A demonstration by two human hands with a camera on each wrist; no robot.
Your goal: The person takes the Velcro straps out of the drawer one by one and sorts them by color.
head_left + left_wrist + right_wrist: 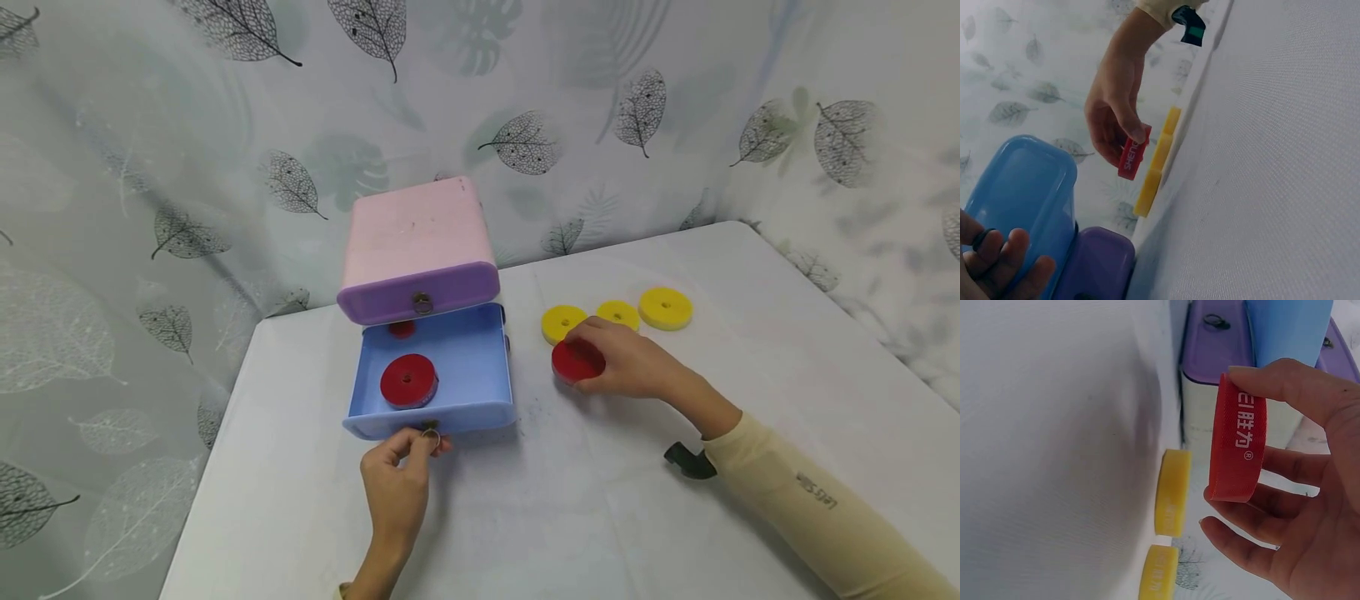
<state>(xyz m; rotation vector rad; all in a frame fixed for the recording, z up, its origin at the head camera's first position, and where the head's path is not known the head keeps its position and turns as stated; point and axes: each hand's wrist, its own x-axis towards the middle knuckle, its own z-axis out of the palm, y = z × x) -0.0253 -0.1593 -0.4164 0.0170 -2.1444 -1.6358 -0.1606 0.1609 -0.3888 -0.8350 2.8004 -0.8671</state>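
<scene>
A small drawer unit has its blue drawer (pixel 472 362) pulled out. My left hand (pixel 397 487) pinches the ring pull (pixel 431 435) at the drawer's front. Inside the drawer lies a red ribbon roll (pixel 408 382), and another red piece (pixel 401 329) shows at the back, partly hidden beneath the top drawer. To the right of the unit, my right hand (pixel 630 362) holds a red ribbon roll (pixel 1239 444) between thumb and fingers, its white-lettered edge showing in the right wrist view. In the left wrist view this roll is raised above the table, close to the yellow rolls.
Three yellow ribbon rolls (pixel 666 308) lie on the white table (pixel 600 500) behind my right hand. The shut purple top drawer (pixel 457 287) overhangs the blue one. Another purple drawer (pixel 1219 344) sits below. Leaf-patterned cloth (pixel 517 100) hangs behind the table.
</scene>
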